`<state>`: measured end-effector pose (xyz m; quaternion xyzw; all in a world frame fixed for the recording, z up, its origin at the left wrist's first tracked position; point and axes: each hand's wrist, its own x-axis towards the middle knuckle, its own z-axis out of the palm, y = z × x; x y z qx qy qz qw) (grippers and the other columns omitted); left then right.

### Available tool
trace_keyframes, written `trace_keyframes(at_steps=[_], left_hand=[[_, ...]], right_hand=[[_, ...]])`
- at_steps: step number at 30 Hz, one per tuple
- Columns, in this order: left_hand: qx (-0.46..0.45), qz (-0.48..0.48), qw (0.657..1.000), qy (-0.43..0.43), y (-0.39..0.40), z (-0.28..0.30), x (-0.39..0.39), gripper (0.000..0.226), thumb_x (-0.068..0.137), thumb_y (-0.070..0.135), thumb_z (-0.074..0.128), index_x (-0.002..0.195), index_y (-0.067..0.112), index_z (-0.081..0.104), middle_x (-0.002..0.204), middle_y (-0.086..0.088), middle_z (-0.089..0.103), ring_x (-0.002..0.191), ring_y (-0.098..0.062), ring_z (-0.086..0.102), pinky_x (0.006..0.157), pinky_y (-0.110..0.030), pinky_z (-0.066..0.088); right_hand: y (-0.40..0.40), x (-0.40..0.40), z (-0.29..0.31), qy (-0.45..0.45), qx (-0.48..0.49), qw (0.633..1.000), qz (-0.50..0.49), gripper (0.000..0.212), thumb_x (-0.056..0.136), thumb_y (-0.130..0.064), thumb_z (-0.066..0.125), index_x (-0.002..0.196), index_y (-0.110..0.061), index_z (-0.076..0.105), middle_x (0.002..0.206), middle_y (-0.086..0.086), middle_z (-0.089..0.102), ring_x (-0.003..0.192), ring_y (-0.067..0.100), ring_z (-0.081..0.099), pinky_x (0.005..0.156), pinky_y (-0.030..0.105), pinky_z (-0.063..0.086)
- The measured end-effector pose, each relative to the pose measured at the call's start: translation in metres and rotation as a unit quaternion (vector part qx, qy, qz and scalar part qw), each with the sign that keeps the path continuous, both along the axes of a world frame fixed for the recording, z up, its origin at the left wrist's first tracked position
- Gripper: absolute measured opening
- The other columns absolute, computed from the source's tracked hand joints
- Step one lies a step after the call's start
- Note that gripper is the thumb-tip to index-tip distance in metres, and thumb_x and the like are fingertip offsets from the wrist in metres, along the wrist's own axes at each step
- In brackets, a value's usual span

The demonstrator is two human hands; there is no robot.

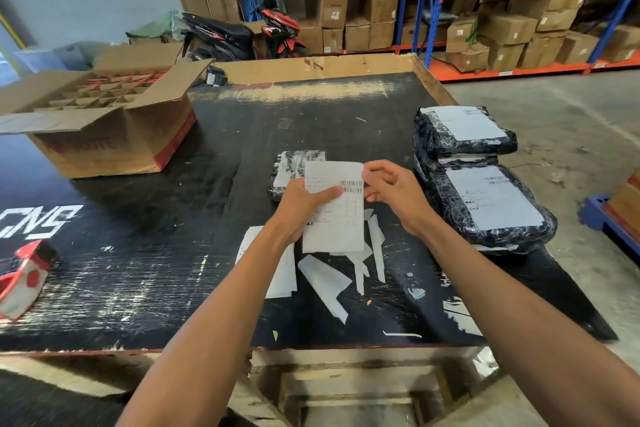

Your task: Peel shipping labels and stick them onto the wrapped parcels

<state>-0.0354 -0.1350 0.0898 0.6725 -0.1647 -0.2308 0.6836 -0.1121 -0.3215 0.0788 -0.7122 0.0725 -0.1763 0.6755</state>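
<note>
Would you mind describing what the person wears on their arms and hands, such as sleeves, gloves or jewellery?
Both arms are bare from the bottom edge of the picture to the fingers: no sleeves show. The left hand and right hand wear no gloves. No watch, bracelet or ring is visible on either wrist or on the fingers that show.

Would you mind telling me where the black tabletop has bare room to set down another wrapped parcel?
Bare patches: between the open cardboard box and the small black wrapped parcel, and between the red-and-white tape dispenser and the white backing scraps. Crowded: the right edge, with labelled black parcels stacked.
</note>
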Motion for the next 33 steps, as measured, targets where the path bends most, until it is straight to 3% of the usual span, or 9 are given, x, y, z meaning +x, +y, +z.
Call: trace_keyframes(at_steps=[6, 10, 16, 23, 28, 33], left_hand=[[-0.008, 0.024, 1.000, -0.008, 0.000, -0.001, 0.001, 0.023, 0.085, 0.014, 0.078, 0.106, 0.006, 0.073, 0.099, -0.008, 0.078, 0.088, -0.023, 0.076, 0.076, -0.034, 0.061], [0.011, 0.049, 0.998, -0.039, -0.001, 0.001, 0.004, 0.014, 0.083, 0.010, 0.078, 0.095, 0.007, 0.073, 0.085, -0.007, 0.077, 0.072, -0.017, 0.073, 0.065, -0.030, 0.058], [0.054, 0.005, 0.996, -0.070, 0.000, 0.003, 0.001, 0.008, 0.084, 0.011, 0.078, 0.090, 0.014, 0.074, 0.079, -0.001, 0.078, 0.070, -0.014, 0.073, 0.061, -0.027, 0.059], [0.076, 0.046, 0.994, -0.071, -0.007, 0.002, 0.007, 0.008, 0.086, 0.011, 0.076, 0.083, 0.015, 0.069, 0.073, 0.006, 0.075, 0.061, -0.005, 0.071, 0.053, -0.019, 0.053], [0.037, 0.077, 0.994, -0.064, -0.010, -0.002, 0.007, 0.010, 0.088, 0.013, 0.074, 0.096, 0.007, 0.071, 0.085, -0.004, 0.078, 0.070, -0.013, 0.074, 0.060, -0.027, 0.058], [0.029, 0.119, 0.990, -0.076, -0.010, -0.004, 0.012, 0.017, 0.087, 0.019, 0.076, 0.102, 0.011, 0.072, 0.092, -0.004, 0.078, 0.084, -0.023, 0.076, 0.078, -0.044, 0.062]], right_hand=[[-0.001, 0.001, -0.001, -0.002, -0.035, 0.999, 0.001, 0.006, 0.091, -0.010, 0.072, 0.095, -0.015, 0.073, 0.074, 0.006, 0.073, 0.067, 0.020, 0.065, 0.072, 0.034, 0.055], [0.000, -0.002, -0.002, 0.003, -0.049, 0.999, 0.018, 0.012, 0.090, -0.006, 0.070, 0.099, -0.013, 0.072, 0.076, 0.012, 0.073, 0.065, 0.019, 0.064, 0.069, 0.031, 0.054], [0.000, -0.002, -0.006, 0.019, -0.093, 0.995, 0.013, 0.005, 0.090, -0.012, 0.072, 0.093, -0.015, 0.075, 0.081, 0.006, 0.076, 0.070, 0.016, 0.068, 0.069, 0.027, 0.055], [0.006, 0.002, -0.013, 0.029, -0.017, 0.997, -0.064, 0.008, 0.088, -0.012, 0.075, 0.087, -0.013, 0.068, 0.075, 0.008, 0.074, 0.066, 0.017, 0.070, 0.074, 0.035, 0.060], [0.008, 0.001, -0.008, -0.017, 0.100, 0.994, -0.043, 0.011, 0.092, -0.005, 0.069, 0.103, -0.008, 0.067, 0.080, 0.006, 0.074, 0.072, 0.015, 0.068, 0.076, 0.027, 0.059], [0.005, -0.001, -0.009, 0.034, 0.067, 0.997, -0.013, 0.013, 0.096, -0.009, 0.064, 0.106, -0.004, 0.071, 0.092, 0.011, 0.077, 0.081, 0.018, 0.072, 0.077, 0.026, 0.059]])
